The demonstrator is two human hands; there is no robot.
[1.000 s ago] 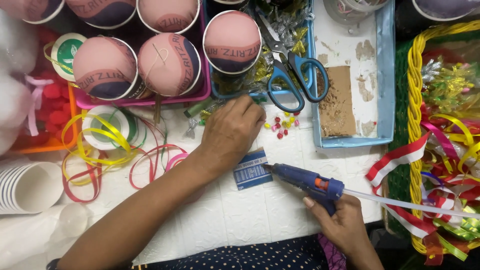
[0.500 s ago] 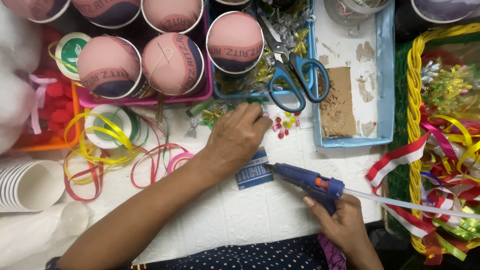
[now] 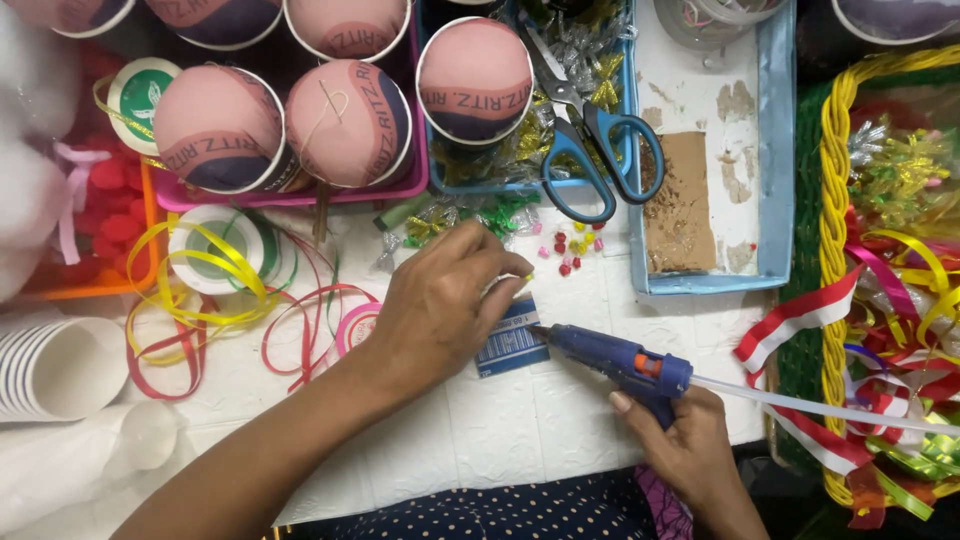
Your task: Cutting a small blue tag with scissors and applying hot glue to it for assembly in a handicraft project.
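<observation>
My left hand (image 3: 440,300) rests palm down on the white table, fingers curled over something small that I cannot make out, just left of a blue striped card (image 3: 512,347). My right hand (image 3: 685,450) grips a blue glue gun (image 3: 615,362) by its handle. The gun's nozzle points left and sits right at the card, close to my left fingertips. A white glue stick (image 3: 800,402) trails from the gun's back toward the right.
Blue-handled scissors (image 3: 590,160) lie across a blue tray (image 3: 770,150). Pink-topped cups (image 3: 345,120) fill a magenta tray. Ribbon spools (image 3: 215,250), stacked paper cups (image 3: 50,365), small red beads (image 3: 570,250) and a yellow basket (image 3: 835,250) of ribbons surround the work spot.
My left hand has slid slightly toward me and onto the card's left end. The glue gun's nozzle stays at the card.
</observation>
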